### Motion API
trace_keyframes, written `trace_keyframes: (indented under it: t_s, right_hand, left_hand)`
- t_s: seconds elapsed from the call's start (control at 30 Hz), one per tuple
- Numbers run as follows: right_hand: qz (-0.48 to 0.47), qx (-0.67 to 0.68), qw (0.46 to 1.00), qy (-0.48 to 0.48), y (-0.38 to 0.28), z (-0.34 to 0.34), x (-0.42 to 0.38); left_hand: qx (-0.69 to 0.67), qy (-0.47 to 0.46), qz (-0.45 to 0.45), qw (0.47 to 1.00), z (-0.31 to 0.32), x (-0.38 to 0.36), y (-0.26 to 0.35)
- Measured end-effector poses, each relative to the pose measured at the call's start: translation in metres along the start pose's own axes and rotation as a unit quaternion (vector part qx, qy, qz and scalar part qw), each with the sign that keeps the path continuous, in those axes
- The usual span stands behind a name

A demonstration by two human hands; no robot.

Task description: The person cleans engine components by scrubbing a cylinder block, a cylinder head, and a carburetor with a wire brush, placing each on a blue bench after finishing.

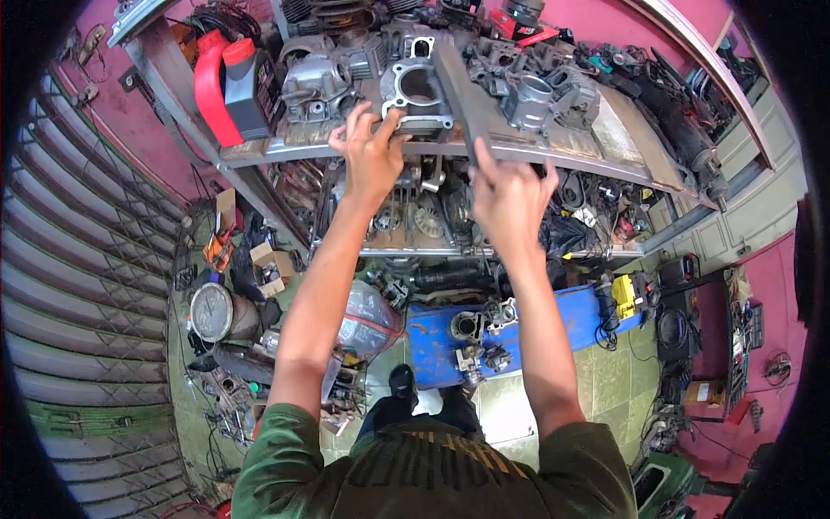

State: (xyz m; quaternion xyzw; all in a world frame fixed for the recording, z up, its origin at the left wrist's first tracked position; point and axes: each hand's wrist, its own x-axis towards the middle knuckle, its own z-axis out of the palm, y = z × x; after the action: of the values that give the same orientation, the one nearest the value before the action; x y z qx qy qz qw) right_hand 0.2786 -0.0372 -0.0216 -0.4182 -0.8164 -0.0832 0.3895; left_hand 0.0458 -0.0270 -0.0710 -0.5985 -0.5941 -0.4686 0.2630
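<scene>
On the upper shelf a metal cylinder block [418,84] with a round bore stands near the front edge. My left hand [372,151] is at its lower left, fingers against its edge. A long, flat dark bar, like a file [462,95], slants up across the block's right side, slightly blurred. Its lower end is in my right hand [512,195], whose fingers are wrapped round it. Whether the bar touches the block is hard to tell.
Engine castings [529,99] crowd the shelf [259,154] on both sides. Red and grey bottles [242,91] stand at its left end. Below are a lower shelf of parts, a blue bench [432,342] with engine parts, and a lidded bucket [213,313].
</scene>
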Motion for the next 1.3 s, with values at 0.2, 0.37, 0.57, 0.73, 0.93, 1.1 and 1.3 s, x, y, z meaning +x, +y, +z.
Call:
trace_keyframes:
  t_s: [0.2, 0.37, 0.57, 0.73, 0.93, 1.1, 1.3]
  right_hand:
    - [0.071, 0.085, 0.993, 0.035, 0.007, -0.008, -0.014]
    - [0.138, 0.145, 0.98, -0.017, 0.017, 0.016, 0.0]
    - [0.163, 0.173, 0.97, 0.05, 0.0, 0.001, -0.03]
    - [0.049, 0.093, 0.994, 0.041, -0.009, 0.015, -0.05]
    - [0.036, 0.126, 0.986, 0.103, -0.025, 0.008, -0.041]
    - [0.023, 0.062, 0.995, 0.069, -0.018, 0.02, -0.028]
    - [0.077, 0.15, 0.982, 0.081, -0.011, -0.004, -0.032]
  left_hand:
    - [0.022, -0.008, 0.017, 1.0, -0.002, -0.003, 0.004]
    - [0.049, 0.017, 0.001, 0.999, 0.0, 0.005, 0.007]
    - [0.035, 0.011, 0.017, 0.999, -0.005, 0.0, 0.006]
    - [0.024, 0.009, -0.003, 1.0, 0.001, 0.005, 0.004]
    - [0.031, 0.004, 0.0, 1.0, 0.003, 0.0, 0.001]
    - [0.02, 0.001, -0.021, 1.0, 0.0, 0.008, 0.005]
    - [0.033, -0.017, -0.015, 0.999, 0.001, 0.022, -0.003]
